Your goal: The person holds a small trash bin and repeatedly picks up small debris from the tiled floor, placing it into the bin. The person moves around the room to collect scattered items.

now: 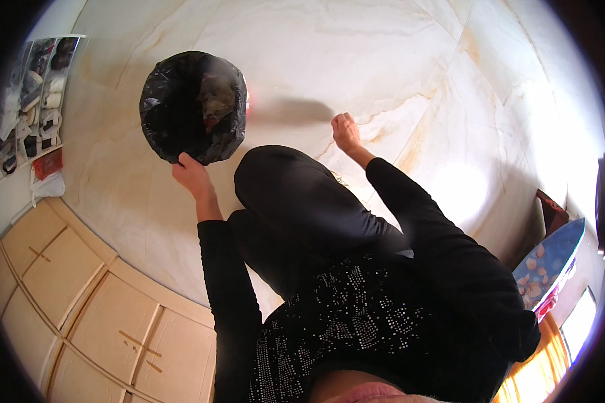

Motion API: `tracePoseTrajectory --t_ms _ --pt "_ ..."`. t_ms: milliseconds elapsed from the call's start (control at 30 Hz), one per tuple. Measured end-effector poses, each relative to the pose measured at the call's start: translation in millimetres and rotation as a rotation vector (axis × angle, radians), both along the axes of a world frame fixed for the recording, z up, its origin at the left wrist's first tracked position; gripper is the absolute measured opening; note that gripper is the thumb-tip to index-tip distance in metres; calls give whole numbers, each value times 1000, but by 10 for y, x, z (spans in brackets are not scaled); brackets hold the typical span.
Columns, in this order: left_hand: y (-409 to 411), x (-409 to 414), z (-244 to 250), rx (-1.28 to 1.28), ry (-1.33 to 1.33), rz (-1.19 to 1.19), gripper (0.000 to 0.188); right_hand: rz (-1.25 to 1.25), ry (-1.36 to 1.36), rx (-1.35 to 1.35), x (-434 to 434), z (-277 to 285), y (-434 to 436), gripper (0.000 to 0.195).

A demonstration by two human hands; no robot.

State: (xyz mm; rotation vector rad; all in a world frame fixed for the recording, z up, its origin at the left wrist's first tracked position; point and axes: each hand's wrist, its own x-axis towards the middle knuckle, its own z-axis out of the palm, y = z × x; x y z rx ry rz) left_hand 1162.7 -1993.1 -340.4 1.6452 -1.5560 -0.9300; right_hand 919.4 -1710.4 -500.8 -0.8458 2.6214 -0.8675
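A round trash bin (154, 113) lined with a black plastic bag stands on the marble-look floor. Some brownish and reddish litter (217, 103) shows inside it, though the inside is too dark to tell more. My left hand (194, 176) grips the near edge of the bin, with the thumb over the bag-covered rim. My right hand (346, 132) is to the right of the bin, its fingers curled closed above the floor. Nothing shows in that hand; the inside of the fist is hidden.
My bent knee (287, 176) lies between my hands. At the left are a shoe rack (33, 106), a red box (48, 163), a white bag (49, 185) and beige cabinets (88, 312). An ironing board (547, 267) with a blue patterned cover stands at the right.
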Motion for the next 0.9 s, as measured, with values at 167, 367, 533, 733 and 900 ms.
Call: tracePoseTrajectory --t_ms 167,367,533,733,900 --pt "-70 84 -163 85 -74 39 43 -96 27 -195 -523 484 20 14" --pt "-50 82 -58 -73 -101 16 44 -18 -36 -491 -641 1796 -797 4" --pt "-104 161 -217 -21 20 32 46 457 -35 -857 75 2710 -1777 16" --pt "-10 -30 -120 39 234 -72 44 674 75 -806 825 2891 -2371 6" --pt "-56 107 -69 110 94 2 43 663 380 -285 819 2516 -2444 6"
